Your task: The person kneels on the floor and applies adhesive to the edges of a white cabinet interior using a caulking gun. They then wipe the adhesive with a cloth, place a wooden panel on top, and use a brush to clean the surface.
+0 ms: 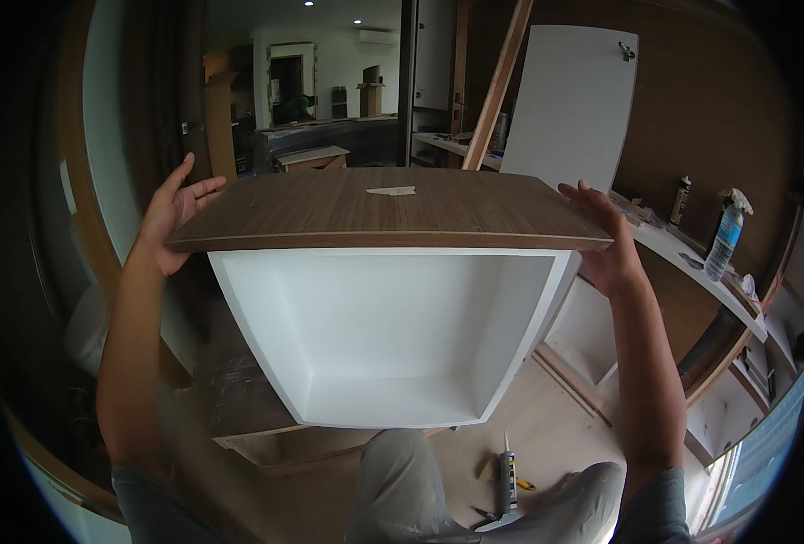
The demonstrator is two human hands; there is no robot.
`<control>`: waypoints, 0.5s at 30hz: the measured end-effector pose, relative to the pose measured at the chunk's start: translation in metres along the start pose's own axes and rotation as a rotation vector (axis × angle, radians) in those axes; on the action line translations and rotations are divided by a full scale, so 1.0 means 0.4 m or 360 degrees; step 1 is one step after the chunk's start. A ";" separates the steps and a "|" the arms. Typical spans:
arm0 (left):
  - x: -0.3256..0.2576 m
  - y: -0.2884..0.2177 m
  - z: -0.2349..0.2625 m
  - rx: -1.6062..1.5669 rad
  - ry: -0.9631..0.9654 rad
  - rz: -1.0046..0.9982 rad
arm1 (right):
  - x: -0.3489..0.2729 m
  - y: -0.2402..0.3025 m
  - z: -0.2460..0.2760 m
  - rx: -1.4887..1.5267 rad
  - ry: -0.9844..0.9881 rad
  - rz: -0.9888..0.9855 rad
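A brown wood-grain panel (329, 208) lies flat across the top of a white open-fronted cabinet box (393, 399). A torn strip of pale tape (391, 191) sticks to the panel's upper face. At the panel's left end, my left hand (177, 213) braces its palm against the edge, with its fingers stretched forward. My right hand (606, 236) grips the opposite end, its fingertips over the top corner and the rest of the hand below the edge. The panel is held between both hands. The undersides of its ends are partly hidden.
On the floor by my knees lie a sealant tube (508, 480) and a yellow-handled tool (525, 484). A spray bottle (725, 240) and another tube (681, 199) stand on a white shelf (692, 272) at right. Behind, a white door panel (570, 100) and a wooden plank (499, 86) lean.
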State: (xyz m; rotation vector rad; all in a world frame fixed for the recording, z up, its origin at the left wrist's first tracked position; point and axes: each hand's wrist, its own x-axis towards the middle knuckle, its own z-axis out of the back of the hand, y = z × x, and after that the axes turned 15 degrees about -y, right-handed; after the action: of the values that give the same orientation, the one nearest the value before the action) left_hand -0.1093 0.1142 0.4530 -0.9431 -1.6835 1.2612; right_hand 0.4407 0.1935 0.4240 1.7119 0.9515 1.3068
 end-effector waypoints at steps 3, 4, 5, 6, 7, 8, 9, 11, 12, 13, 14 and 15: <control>0.017 0.031 -0.008 -0.0417 0.0063 0.0096 | 0.031 -0.001 -0.023 0.0448 -0.0040 -0.0077; 0.022 0.038 -0.010 -0.0480 0.0017 0.0106 | 0.040 0.003 -0.035 0.0550 0.0025 -0.0116; 0.026 0.043 -0.012 -0.0565 0.0065 0.0142 | 0.048 0.008 -0.049 0.0564 0.0053 -0.0136; 0.028 0.047 -0.013 -0.0546 -0.0034 0.0133 | 0.054 0.014 -0.062 0.0587 0.0067 -0.0173; 0.026 0.047 -0.013 -0.0553 -0.0043 0.0147 | 0.056 0.020 -0.075 0.0615 0.0089 -0.0209; 0.021 0.047 -0.013 -0.0558 -0.0043 0.0169 | 0.054 0.026 -0.082 0.0549 0.0088 -0.0277; 0.017 0.048 -0.019 -0.0586 0.0036 0.0186 | 0.048 0.028 -0.088 0.0560 0.0049 -0.0259; -0.008 0.040 -0.026 -0.0564 0.0084 0.0014 | 0.030 0.037 -0.077 0.0549 0.0308 -0.0109; -0.023 0.034 -0.037 -0.0594 0.0163 0.0045 | 0.018 0.037 -0.062 0.0576 0.0364 -0.0060; -0.039 0.029 -0.052 -0.0446 0.0227 0.0016 | 0.003 0.035 -0.035 0.0620 0.0543 0.0037; -0.039 0.015 -0.090 -0.0451 0.0247 -0.0006 | -0.002 0.034 -0.018 0.0745 0.0493 0.0053; -0.042 0.005 -0.129 -0.0438 0.0312 -0.0001 | -0.014 0.033 0.006 0.0807 0.0478 0.0078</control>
State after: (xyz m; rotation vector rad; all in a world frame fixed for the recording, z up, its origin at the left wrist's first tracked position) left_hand -0.0552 0.1181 0.4569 -1.1880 -1.7264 0.9169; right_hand 0.4433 0.1823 0.4333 1.9489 1.5260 1.4678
